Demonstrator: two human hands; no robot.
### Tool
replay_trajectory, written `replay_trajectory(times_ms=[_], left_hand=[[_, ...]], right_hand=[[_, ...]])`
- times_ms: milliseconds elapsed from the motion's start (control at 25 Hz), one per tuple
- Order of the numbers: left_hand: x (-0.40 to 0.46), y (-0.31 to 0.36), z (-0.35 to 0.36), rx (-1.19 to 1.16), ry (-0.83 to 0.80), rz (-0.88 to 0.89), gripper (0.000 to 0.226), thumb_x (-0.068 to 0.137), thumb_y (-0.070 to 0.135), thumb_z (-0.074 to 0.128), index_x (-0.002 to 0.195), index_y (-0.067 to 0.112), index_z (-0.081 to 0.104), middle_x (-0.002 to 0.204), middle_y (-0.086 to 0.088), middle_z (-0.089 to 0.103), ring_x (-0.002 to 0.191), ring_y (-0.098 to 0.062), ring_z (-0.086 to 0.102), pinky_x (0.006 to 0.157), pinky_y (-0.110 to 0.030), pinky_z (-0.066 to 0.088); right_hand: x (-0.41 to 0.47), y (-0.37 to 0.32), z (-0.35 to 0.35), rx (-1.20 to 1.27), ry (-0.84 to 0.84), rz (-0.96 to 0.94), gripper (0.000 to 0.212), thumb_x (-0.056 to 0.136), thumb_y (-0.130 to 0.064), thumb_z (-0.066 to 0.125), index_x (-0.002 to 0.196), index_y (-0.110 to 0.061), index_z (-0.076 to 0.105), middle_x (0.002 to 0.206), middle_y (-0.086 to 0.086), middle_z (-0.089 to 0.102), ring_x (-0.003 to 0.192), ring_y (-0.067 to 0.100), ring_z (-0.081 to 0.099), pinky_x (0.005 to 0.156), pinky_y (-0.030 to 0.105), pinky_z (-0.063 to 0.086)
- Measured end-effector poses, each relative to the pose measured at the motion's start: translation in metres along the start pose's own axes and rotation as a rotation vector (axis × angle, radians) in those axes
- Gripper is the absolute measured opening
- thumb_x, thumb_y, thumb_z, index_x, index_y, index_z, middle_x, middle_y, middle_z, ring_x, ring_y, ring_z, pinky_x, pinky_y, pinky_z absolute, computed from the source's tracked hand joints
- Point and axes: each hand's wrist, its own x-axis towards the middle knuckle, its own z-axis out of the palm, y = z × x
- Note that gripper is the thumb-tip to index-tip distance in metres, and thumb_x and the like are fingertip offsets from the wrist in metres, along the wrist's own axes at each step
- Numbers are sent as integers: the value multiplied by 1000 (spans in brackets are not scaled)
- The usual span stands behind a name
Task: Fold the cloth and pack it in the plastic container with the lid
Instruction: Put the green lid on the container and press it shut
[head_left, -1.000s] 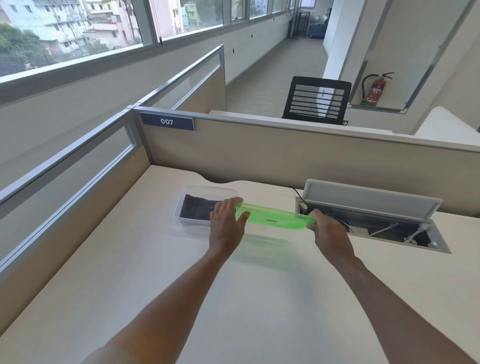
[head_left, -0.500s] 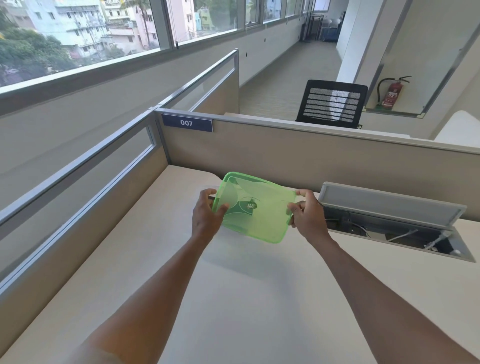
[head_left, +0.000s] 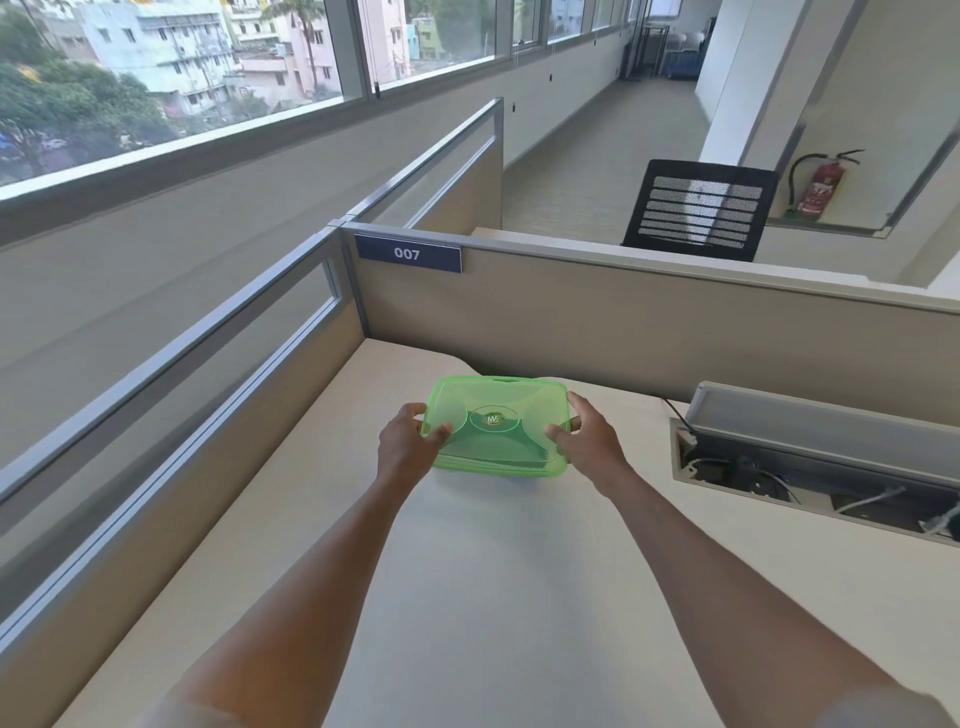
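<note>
A translucent green lid (head_left: 498, 421) lies flat on top of the plastic container on the desk, covering it. The container's rim shows only as a thin edge under the lid's front (head_left: 498, 467). A dark shape, the folded cloth (head_left: 493, 449), shows dimly through the green plastic. My left hand (head_left: 408, 444) grips the lid's left edge, thumb on top. My right hand (head_left: 584, 434) holds the right edge, fingers spread over the corner.
The cream desk (head_left: 493, 597) is walled by partitions on the left and back (head_left: 623, 322), one labelled 007. An open cable tray (head_left: 810, 467) with wires sits in the desk to the right. A black mesh chair (head_left: 698, 208) stands beyond the partition.
The lid was held edge-on to the right of the open container, then tilted up in both hands, and now lies flat over the container. The cloth is covered.
</note>
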Motion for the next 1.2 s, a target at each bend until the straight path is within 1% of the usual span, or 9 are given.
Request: replay_trajectory(times_ms=[80, 160, 280, 400, 520, 800, 1000, 1120, 1200], left_hand=[[13, -1, 1, 62, 16, 15, 54, 85, 35, 73, 132, 12, 58, 118, -14, 68, 109, -31, 63, 91, -43, 53], [25, -3, 5, 134, 3, 38, 55, 86, 38, 70, 133, 12, 59, 121, -13, 67, 113, -31, 60, 94, -41, 50], [42, -6, 10, 217, -21, 40, 50, 87, 40, 64, 130, 15, 60, 118, -12, 67, 111, -32, 59, 90, -39, 48], [48, -7, 16, 284, 0, 6, 47, 90, 38, 60, 132, 16, 58, 120, -13, 64, 116, -34, 54, 91, -42, 48], [52, -10, 23, 323, 1, -65, 47, 92, 37, 58, 135, 15, 55, 126, -12, 61, 122, -34, 50, 96, -45, 46], [47, -4, 33, 422, -30, -73, 37, 93, 32, 55, 121, 8, 57, 122, -13, 56, 115, -34, 53, 88, -42, 46], [48, -1, 32, 497, -56, -24, 33, 95, 29, 53, 119, 7, 57, 121, -14, 55, 112, -34, 54, 84, -42, 47], [50, 0, 34, 559, -77, 7, 35, 96, 28, 50, 126, 9, 53, 123, -14, 54, 112, -35, 55, 79, -41, 46], [50, 1, 34, 599, -102, 49, 47, 96, 26, 47, 142, 17, 42, 126, -15, 53, 111, -37, 56, 75, -39, 43]], right_hand=[[10, -2, 10, -85, -8, -1, 62, 86, -25, 67, 144, -20, 44, 97, 0, 54, 89, 23, 52, 84, 34, 46], [19, -2, 18, -163, -3, 22, 63, 87, -29, 66, 144, -18, 43, 96, 4, 55, 90, 23, 50, 82, 31, 43], [34, 2, 29, -227, 1, 102, 68, 87, -33, 65, 147, -16, 38, 109, 18, 61, 106, 33, 55, 93, 38, 47], [39, 1, 38, -293, 17, 108, 58, 89, -32, 63, 140, -12, 45, 106, 21, 59, 105, 35, 56, 89, 39, 46], [44, -2, 43, -318, 31, 98, 54, 92, -26, 61, 140, -11, 44, 115, 25, 55, 113, 39, 52, 90, 38, 44], [40, 3, 42, -328, 45, 145, 54, 95, -24, 55, 145, -13, 40, 128, 22, 50, 122, 38, 49, 98, 40, 42], [39, 4, 41, -355, 20, 160, 54, 97, -24, 52, 147, -13, 37, 133, 22, 49, 127, 37, 46, 101, 40, 40], [40, 5, 41, -382, 18, 148, 53, 98, -24, 50, 147, -14, 35, 130, 21, 50, 124, 37, 47, 98, 40, 41], [41, 8, 42, -388, 29, 137, 57, 97, -22, 51, 150, -17, 30, 128, 20, 51, 122, 38, 48, 96, 41, 42]])
